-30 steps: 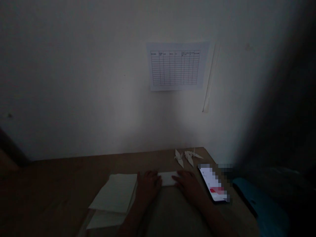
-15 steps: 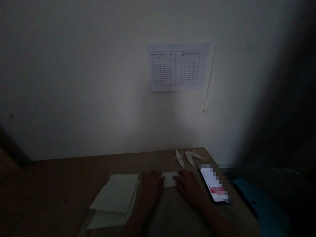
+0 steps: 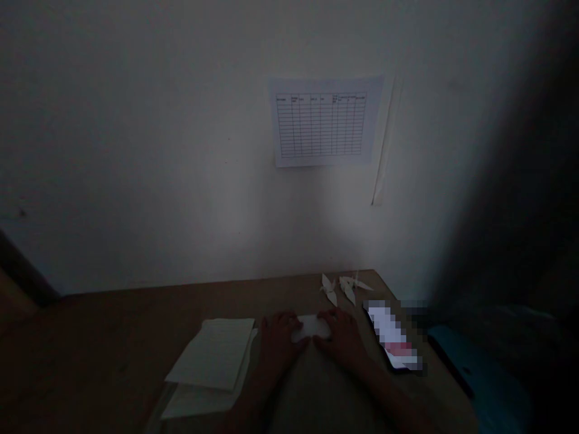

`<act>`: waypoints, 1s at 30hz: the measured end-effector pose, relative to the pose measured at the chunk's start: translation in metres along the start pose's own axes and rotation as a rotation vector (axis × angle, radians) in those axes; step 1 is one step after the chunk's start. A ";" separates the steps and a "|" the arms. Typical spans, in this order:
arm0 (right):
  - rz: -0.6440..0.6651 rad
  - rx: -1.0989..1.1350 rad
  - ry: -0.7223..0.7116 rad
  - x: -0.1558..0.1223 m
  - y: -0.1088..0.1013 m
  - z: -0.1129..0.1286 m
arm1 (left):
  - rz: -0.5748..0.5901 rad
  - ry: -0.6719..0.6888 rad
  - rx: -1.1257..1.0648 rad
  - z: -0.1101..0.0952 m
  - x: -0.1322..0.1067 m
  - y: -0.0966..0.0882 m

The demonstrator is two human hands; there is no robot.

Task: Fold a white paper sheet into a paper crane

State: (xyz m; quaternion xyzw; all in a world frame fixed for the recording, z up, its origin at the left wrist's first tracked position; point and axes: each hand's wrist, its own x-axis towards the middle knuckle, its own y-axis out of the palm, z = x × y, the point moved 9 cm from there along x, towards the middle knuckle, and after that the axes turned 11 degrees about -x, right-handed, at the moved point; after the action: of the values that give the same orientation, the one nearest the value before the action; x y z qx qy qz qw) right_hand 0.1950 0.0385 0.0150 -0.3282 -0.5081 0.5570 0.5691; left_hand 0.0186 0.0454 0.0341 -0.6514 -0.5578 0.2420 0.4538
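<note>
A small white folded paper [image 3: 311,326] lies on the brown table [image 3: 136,325] in dim light. My left hand [image 3: 278,342] presses on its left end with fingers curled onto the paper. On its right end rests my right hand [image 3: 342,339], fingertips down on the sheet. Both hands grip the paper between them. Two white paper cranes [image 3: 341,288] stand just behind, near the table's far edge.
A stack of white sheets [image 3: 212,361] lies left of my hands. A lit phone [image 3: 392,337] lies to the right, with a blue object [image 3: 479,374] beyond it. A printed grid sheet [image 3: 322,122] hangs on the wall.
My hands have drawn closer together over the white paper, which looks shorter than before. The rest of the table is unchanged.
</note>
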 end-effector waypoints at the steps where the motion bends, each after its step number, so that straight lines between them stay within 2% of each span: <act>1: -0.003 -0.003 0.008 0.000 0.001 0.000 | -0.001 0.002 -0.003 0.001 0.000 0.000; 8: -0.011 0.029 0.046 0.003 0.001 -0.002 | 0.003 -0.021 -0.020 0.002 0.002 -0.001; 15: 0.019 0.086 0.041 0.009 0.008 -0.007 | 0.081 -0.065 -0.035 0.000 0.002 -0.004; 21: 0.064 0.101 0.091 0.008 0.007 -0.018 | 0.143 -0.105 -0.046 0.016 0.002 -0.005; 25: 0.098 0.088 0.045 0.010 0.004 -0.025 | 0.193 -0.109 -0.041 0.021 0.002 -0.006; 30: 0.117 0.057 -0.005 0.012 0.006 -0.031 | 0.199 -0.078 -0.043 0.021 0.001 -0.009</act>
State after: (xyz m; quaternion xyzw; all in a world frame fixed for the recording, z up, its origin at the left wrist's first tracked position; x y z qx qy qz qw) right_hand 0.2208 0.0566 0.0037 -0.3396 -0.4733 0.6046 0.5433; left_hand -0.0028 0.0525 0.0327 -0.7032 -0.5126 0.2993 0.3914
